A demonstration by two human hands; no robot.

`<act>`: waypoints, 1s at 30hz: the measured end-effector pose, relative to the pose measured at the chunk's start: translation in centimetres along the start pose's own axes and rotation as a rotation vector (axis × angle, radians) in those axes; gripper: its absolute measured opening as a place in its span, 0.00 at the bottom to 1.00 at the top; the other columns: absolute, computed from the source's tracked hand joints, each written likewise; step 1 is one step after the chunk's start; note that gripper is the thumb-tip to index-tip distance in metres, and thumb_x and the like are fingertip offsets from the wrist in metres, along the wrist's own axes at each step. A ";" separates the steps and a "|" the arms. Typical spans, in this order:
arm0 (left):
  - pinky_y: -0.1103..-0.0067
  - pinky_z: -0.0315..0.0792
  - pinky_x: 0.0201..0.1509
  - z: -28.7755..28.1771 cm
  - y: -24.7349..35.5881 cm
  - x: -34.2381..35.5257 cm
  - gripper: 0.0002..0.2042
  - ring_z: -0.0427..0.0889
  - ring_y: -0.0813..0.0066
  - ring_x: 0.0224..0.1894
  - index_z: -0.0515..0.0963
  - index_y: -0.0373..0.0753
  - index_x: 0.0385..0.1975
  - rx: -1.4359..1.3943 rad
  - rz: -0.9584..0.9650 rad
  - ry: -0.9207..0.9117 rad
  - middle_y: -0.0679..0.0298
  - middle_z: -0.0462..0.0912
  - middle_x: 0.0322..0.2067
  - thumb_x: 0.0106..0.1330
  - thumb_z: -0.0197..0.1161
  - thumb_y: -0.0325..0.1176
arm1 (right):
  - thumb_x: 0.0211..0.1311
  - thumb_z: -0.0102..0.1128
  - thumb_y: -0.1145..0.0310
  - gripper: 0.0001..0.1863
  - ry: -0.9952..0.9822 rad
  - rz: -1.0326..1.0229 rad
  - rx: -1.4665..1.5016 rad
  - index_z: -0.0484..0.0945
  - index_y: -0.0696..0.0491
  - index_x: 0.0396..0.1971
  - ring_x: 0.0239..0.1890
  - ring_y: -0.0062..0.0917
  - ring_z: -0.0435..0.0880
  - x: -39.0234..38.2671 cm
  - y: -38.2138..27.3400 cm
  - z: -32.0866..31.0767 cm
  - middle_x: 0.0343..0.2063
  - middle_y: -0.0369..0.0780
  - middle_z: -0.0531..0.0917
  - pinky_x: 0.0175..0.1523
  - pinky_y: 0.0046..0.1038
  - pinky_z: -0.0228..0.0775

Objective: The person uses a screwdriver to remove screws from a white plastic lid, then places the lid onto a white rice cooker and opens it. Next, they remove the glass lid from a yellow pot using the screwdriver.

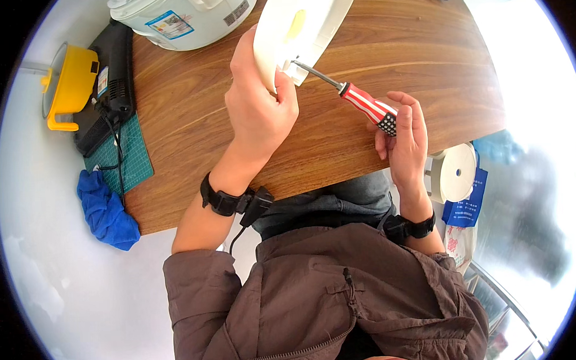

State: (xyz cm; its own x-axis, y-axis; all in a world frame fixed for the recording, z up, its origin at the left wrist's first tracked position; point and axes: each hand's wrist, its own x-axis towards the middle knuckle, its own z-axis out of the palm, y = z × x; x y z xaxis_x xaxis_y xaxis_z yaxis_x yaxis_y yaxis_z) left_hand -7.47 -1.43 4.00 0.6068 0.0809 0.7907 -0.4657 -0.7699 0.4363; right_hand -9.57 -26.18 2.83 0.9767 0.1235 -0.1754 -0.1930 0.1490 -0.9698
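Wooden table (190, 113) below: my left hand (260, 105) clamps the white appliance lid (301, 21) at twelve o'clock, my right hand (404, 135) fists the striped screwdriver (361, 104); its tip may slip off.

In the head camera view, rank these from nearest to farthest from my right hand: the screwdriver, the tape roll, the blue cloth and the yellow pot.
Measured from the right hand:
1. Screwdriver, held in that hand, tip at the white part.
2. Tape roll, just off the table edge to the right.
3. Blue cloth, far left, below the green mat.
4. Yellow pot, far upper left.
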 end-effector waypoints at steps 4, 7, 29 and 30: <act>0.71 0.84 0.41 0.3 -0.5 0.3 0.28 0.88 0.52 0.44 0.60 0.27 0.65 -0.002 0.044 0.046 0.43 0.76 0.58 0.64 0.59 0.18 | 0.82 0.45 0.57 0.18 0.129 -0.271 -0.096 0.67 0.54 0.59 0.20 0.11 0.74 0.0 1.0 2.2 0.32 0.39 0.84 0.22 0.14 0.64; 0.71 0.81 0.47 0.2 -0.5 0.0 0.28 0.85 0.54 0.48 0.60 0.27 0.65 -0.021 0.011 0.023 0.44 0.75 0.58 0.65 0.59 0.19 | 0.82 0.47 0.59 0.18 0.036 -0.148 -0.123 0.66 0.54 0.60 0.21 0.12 0.75 -0.1 0.7 0.8 0.34 0.40 0.83 0.23 0.14 0.66; 0.70 0.75 0.58 -0.2 0.2 -0.4 0.27 0.79 0.59 0.55 0.60 0.26 0.66 -0.038 -0.072 -0.049 0.46 0.72 0.57 0.67 0.58 0.20 | 0.80 0.49 0.59 0.19 -0.208 0.239 0.241 0.70 0.59 0.58 0.22 0.14 0.75 -0.3 -1.0 -0.2 0.35 0.38 0.82 0.24 0.17 0.63; 0.70 0.75 0.58 -0.2 0.1 -0.4 0.27 0.79 0.59 0.55 0.60 0.26 0.66 -0.037 -0.077 -0.047 0.46 0.72 0.58 0.67 0.58 0.20 | 0.80 0.49 0.59 0.19 -0.177 0.185 0.185 0.70 0.59 0.58 0.23 0.14 0.76 -0.3 -1.0 0.1 0.36 0.38 0.82 0.24 0.17 0.63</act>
State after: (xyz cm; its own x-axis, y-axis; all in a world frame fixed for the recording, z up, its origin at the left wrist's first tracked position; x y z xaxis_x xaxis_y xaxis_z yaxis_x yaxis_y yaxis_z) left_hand -7.86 -1.45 3.80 0.6708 0.1090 0.7336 -0.4391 -0.7387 0.5114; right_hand -9.69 -26.31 3.85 0.8951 0.3318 -0.2979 -0.3954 0.2817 -0.8743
